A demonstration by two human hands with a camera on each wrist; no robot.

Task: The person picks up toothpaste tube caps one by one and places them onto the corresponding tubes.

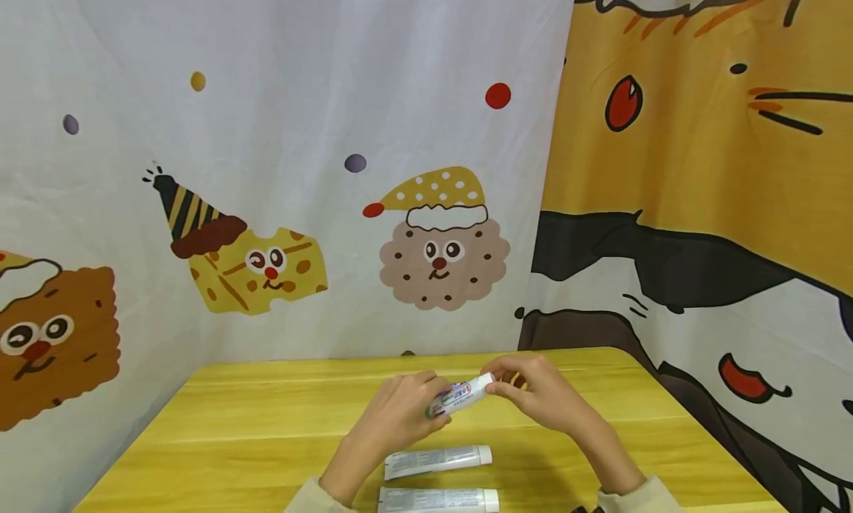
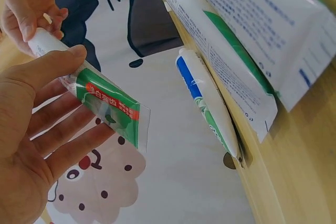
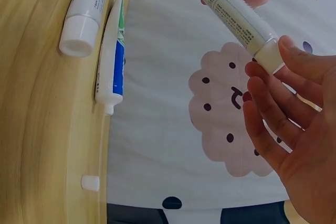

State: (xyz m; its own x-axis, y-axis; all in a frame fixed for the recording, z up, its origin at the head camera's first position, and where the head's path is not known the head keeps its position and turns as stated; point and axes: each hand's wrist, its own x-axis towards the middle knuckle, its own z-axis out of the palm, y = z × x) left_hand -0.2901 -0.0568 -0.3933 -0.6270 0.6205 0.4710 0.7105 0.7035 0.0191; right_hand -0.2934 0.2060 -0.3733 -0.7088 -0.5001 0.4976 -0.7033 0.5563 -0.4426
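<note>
My left hand [image 1: 403,409] grips the body of a white and green toothpaste tube [image 2: 107,100], tilted above the table. At its other end, thumb and fingers of my right hand [image 3: 299,114] pinch the white cap [image 3: 269,57]. Two capped toothpaste tubes lie on the table nearer to me: one close to the hands [image 1: 436,461], the other a tube at the bottom edge [image 1: 436,500]. Beyond them, a tube with blue and green print [image 3: 112,61] lies with its narrow nozzle bare; the hands mostly hide it in the head view.
A loose white cap [image 3: 90,182] sits on the yellow wood-grain table [image 1: 266,431], near the far edge. Behind the table hangs a curtain [image 1: 300,113] printed with cartoon figures. A small dark object shows at the bottom of the head view, by the right sleeve [image 1: 640,497].
</note>
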